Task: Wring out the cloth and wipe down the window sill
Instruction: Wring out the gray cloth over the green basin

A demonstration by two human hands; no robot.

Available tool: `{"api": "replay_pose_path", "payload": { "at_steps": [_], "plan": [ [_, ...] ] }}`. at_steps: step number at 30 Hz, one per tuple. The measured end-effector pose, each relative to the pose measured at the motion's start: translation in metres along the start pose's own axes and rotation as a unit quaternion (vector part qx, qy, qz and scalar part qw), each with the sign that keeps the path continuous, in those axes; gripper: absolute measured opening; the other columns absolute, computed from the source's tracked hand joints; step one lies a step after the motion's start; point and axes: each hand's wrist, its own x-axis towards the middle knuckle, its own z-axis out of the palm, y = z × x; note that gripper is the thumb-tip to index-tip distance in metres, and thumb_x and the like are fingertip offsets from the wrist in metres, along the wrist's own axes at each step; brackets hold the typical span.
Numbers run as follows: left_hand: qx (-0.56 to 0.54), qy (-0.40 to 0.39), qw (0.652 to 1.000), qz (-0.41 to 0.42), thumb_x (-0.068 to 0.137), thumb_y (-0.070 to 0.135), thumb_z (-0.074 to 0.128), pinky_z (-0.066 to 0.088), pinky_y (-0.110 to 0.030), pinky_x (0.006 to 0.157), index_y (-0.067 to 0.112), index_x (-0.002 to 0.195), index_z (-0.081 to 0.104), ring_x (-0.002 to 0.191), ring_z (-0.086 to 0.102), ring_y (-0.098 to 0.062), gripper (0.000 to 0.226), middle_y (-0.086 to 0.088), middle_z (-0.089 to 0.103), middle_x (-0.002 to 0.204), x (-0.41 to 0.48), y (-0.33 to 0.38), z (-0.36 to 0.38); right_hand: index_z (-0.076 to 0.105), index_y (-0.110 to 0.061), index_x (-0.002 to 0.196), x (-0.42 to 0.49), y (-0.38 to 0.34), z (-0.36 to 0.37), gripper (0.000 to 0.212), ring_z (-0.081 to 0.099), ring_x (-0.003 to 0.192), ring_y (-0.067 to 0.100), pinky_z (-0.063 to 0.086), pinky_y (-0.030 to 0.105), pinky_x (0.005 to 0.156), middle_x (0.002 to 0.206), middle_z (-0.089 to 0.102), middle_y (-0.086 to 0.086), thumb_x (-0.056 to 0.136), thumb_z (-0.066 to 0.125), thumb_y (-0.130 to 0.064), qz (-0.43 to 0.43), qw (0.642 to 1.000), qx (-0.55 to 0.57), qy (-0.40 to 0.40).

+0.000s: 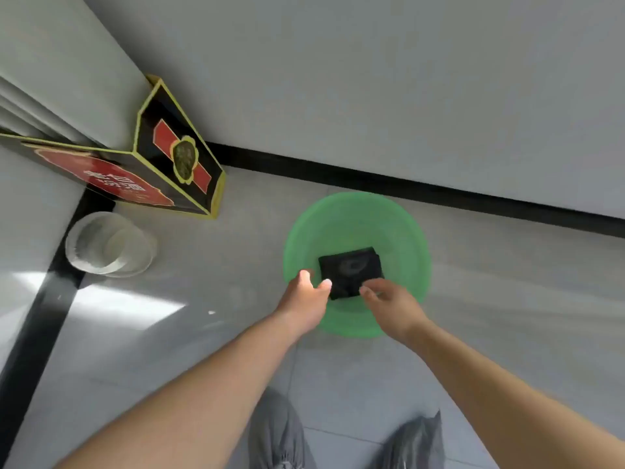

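A dark folded cloth [351,270] lies flat in the bottom of a green plastic basin [406,228] on the tiled floor. My left hand [309,294] hovers over the basin's near-left rim, fingers apart, thumb tip close to the cloth's left edge. My right hand [392,304] reaches in from the near side, its fingertips at the cloth's near-right corner. Neither hand has a clear hold on the cloth. The window sill is not in view.
A black, red and gold box [162,164] leans in the corner at the left. A clear plastic container [108,245] stands below it. A black skirting strip [439,194] runs along the white wall behind the basin. My grey-trousered legs [277,431] are at the bottom.
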Motion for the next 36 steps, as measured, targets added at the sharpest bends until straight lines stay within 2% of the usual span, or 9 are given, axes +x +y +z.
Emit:
{"api": "replay_pose_path", "payload": {
  "at_steps": [4, 10, 13, 17, 22, 25, 28, 32, 36],
  "plan": [
    [-0.039, 0.033, 0.999, -0.008, 0.099, 0.032, 0.052, 0.045, -0.032, 0.088, 0.012, 0.137, 0.043, 0.116, 0.058, -0.033, 0.044, -0.015, 0.057, 0.133, 0.076, -0.006, 0.04, 0.055, -0.016, 0.142, 0.085, 0.024, 0.029, 0.045, 0.035, 0.144, 0.027, 0.026, 0.033, 0.119, 0.156, 0.042, 0.011, 0.102, 0.051, -0.035, -0.043, 0.997, -0.047, 0.053],
    [-0.143, 0.038, 0.989, -0.03, 0.093, 0.045, 0.049, 0.047, -0.042, 0.099, 0.019, 0.134, 0.044, 0.114, 0.056, -0.036, 0.049, -0.013, 0.048, 0.132, 0.123, -0.015, 0.083, 0.051, -0.022, 0.144, 0.139, 0.048, 0.055, 0.048, 0.037, 0.131, 0.036, 0.028, 0.037, 0.112, 0.148, 0.042, 0.012, 0.102, 0.044, -0.044, -0.022, 0.988, -0.085, 0.125],
    [-0.24, 0.016, 0.969, -0.066, 0.078, 0.055, 0.051, 0.051, -0.046, 0.098, 0.02, 0.127, 0.045, 0.111, 0.059, -0.033, 0.061, -0.01, 0.056, 0.127, 0.123, -0.017, 0.094, 0.058, -0.016, 0.134, 0.145, 0.053, 0.063, 0.044, 0.052, 0.117, 0.035, 0.041, 0.039, 0.106, 0.132, 0.054, 0.015, 0.1, 0.048, -0.043, 0.015, 0.991, 0.036, 0.125],
    [-0.245, -0.001, 0.965, -0.095, 0.095, 0.031, 0.054, 0.052, -0.035, 0.084, 0.007, 0.121, 0.055, 0.103, 0.063, -0.03, 0.036, -0.012, 0.065, 0.117, 0.12, -0.02, 0.101, 0.066, -0.01, 0.108, 0.134, 0.049, 0.061, 0.029, 0.065, 0.097, 0.028, 0.053, 0.036, 0.084, 0.106, 0.069, 0.009, 0.099, 0.057, -0.036, 0.092, 0.972, 0.214, 0.041],
    [-0.296, 0.025, 0.95, -0.094, 0.099, 0.026, 0.053, 0.053, -0.039, 0.091, 0.009, 0.113, 0.062, 0.1, 0.064, -0.029, 0.024, -0.01, 0.068, 0.107, 0.108, -0.012, 0.09, 0.074, -0.016, 0.104, 0.11, 0.048, 0.052, 0.023, 0.072, 0.101, 0.025, 0.057, 0.042, 0.092, 0.106, 0.077, 0.007, 0.1, 0.059, -0.033, 0.09, 0.922, 0.376, 0.016],
    [-0.247, 0.075, 0.965, -0.037, 0.1, 0.033, 0.047, 0.05, -0.038, 0.088, 0.013, 0.104, 0.054, 0.099, 0.062, -0.028, 0.022, -0.01, 0.063, 0.107, 0.101, -0.002, 0.088, 0.07, -0.024, 0.114, 0.096, 0.038, 0.052, 0.034, 0.073, 0.1, 0.017, 0.061, 0.04, 0.077, 0.11, 0.077, 0.001, 0.105, 0.044, -0.044, 0.088, 0.879, 0.467, -0.044],
    [-0.166, 0.103, 0.981, 0.017, 0.1, 0.041, 0.042, 0.046, -0.036, 0.083, 0.016, 0.099, 0.048, 0.098, 0.06, -0.029, 0.026, -0.01, 0.058, 0.111, 0.098, -0.001, 0.085, 0.067, -0.034, 0.118, 0.096, 0.029, 0.058, 0.042, 0.071, 0.107, 0.019, 0.062, 0.044, 0.076, 0.117, 0.074, -0.001, 0.099, 0.04, -0.059, 0.078, 0.899, 0.428, -0.048],
    [-0.104, 0.106, 0.984, 0.095, 0.098, 0.054, 0.037, 0.047, -0.034, 0.084, 0.031, 0.121, 0.046, 0.097, 0.062, -0.022, 0.033, 0.004, 0.064, 0.108, 0.091, 0.003, 0.084, 0.072, -0.027, 0.106, 0.106, 0.015, 0.059, 0.046, 0.072, 0.101, 0.021, 0.061, 0.047, 0.085, 0.106, 0.076, 0.002, 0.095, 0.044, -0.061, 0.052, 0.917, 0.395, -0.001],
    [-0.1, 0.128, 0.982, 0.097, 0.101, 0.051, 0.034, 0.045, -0.034, 0.071, 0.02, 0.094, 0.051, 0.085, 0.062, -0.026, 0.036, 0.001, 0.067, 0.087, 0.1, 0.009, 0.084, 0.074, -0.021, 0.098, 0.115, 0.013, 0.063, 0.045, 0.075, 0.089, 0.022, 0.062, 0.042, 0.071, 0.092, 0.078, 0.003, 0.101, 0.043, -0.054, 0.053, 0.921, 0.384, 0.036]
  ]
}}
